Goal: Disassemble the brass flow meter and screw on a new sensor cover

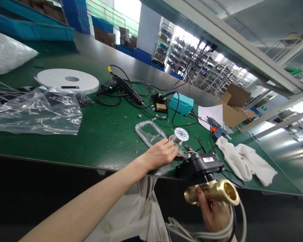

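Observation:
My right hand [213,215] is wrapped round a brass valve body [212,192] with a black housing [200,165] on top, held at the table's front edge. Grey cables hang below it. My left hand [163,154] is closed beside the solder spool [181,134], at the thin red and white wires [183,155] near the housing; what its fingertips pinch is too small to make out. Just left of the spool lies a clear plastic lid or frame [150,132].
On the green table [108,141] are a soldering sponge stand [161,107], a teal soldering station [181,103], a black electric screwdriver [128,90], tweezers [200,143], a glue gun [215,127], white cloths [242,161], a white reel [68,79] and plastic bags [40,111].

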Demonstrator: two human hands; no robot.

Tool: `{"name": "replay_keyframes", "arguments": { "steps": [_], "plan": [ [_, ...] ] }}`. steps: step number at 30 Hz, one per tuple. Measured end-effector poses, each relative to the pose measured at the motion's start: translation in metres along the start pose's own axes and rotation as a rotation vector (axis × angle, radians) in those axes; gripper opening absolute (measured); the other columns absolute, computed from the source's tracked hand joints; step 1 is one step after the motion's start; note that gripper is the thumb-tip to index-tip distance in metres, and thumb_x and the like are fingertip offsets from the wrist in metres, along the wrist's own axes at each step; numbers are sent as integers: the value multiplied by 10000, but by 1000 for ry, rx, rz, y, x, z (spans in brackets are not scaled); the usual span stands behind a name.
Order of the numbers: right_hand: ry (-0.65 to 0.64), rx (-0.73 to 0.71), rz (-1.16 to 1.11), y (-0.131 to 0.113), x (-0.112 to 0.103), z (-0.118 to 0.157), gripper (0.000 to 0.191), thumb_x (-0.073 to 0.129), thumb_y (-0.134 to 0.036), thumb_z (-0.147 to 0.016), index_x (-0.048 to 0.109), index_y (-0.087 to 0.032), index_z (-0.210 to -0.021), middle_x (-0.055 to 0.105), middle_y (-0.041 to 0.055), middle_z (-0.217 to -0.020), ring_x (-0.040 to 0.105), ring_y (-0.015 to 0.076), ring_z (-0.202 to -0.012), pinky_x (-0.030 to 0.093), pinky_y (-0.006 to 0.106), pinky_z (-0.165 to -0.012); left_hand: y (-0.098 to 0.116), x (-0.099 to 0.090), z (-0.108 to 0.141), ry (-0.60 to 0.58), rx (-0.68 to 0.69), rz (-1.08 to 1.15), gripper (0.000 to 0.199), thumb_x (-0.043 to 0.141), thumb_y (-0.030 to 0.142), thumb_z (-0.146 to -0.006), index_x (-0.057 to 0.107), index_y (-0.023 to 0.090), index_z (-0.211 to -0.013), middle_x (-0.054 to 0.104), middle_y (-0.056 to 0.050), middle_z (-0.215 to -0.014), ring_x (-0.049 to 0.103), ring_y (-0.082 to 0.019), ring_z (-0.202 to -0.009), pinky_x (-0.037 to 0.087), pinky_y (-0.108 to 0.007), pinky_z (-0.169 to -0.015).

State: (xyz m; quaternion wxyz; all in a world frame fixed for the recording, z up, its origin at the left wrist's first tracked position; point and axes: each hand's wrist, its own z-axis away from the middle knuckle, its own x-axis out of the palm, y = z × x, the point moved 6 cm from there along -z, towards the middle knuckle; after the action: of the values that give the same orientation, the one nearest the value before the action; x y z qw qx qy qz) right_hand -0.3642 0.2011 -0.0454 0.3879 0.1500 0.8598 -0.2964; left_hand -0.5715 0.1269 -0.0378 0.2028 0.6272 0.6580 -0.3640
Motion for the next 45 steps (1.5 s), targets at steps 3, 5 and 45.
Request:
{"name": "replay_keyframes", "arguments": {
  "steps": [3, 5, 45],
  "plan": [
    [71, -22, 195, -1, -10, -1, 460, 476, -587, -811, 719, -199, -770, 711, 138, -815, 639, 332, -916, 460, 513, -885, 0, -2, 1, 14, 1, -9, 140, 433, 39, -930, 569, 48, -960, 544, -56, -720, 509, -196, -713, 342, -324, -636],
    [143, 28, 265, -2, -21, -1, 455, 481, -567, -819, 715, -180, -767, 708, 145, -779, 645, 327, -883, 469, 483, -867, -1, -8, -3, 36, -10, -11, 159, 415, 55, -947, 562, 46, -1006, 555, -62, -748, 510, -198, -724, 334, -329, -636],
    [115, 198, 506, 152, -102, 68, 283, 560, -435, -818, 727, -222, -738, 694, 102, -659, 640, 288, -656, 481, 403, -643, 104, 28, -141, 171, 394, 202, 184, 419, 58, -894, 602, 49, -889, 551, -88, -760, 504, -207, -706, 389, -324, -678]
  ]
}}
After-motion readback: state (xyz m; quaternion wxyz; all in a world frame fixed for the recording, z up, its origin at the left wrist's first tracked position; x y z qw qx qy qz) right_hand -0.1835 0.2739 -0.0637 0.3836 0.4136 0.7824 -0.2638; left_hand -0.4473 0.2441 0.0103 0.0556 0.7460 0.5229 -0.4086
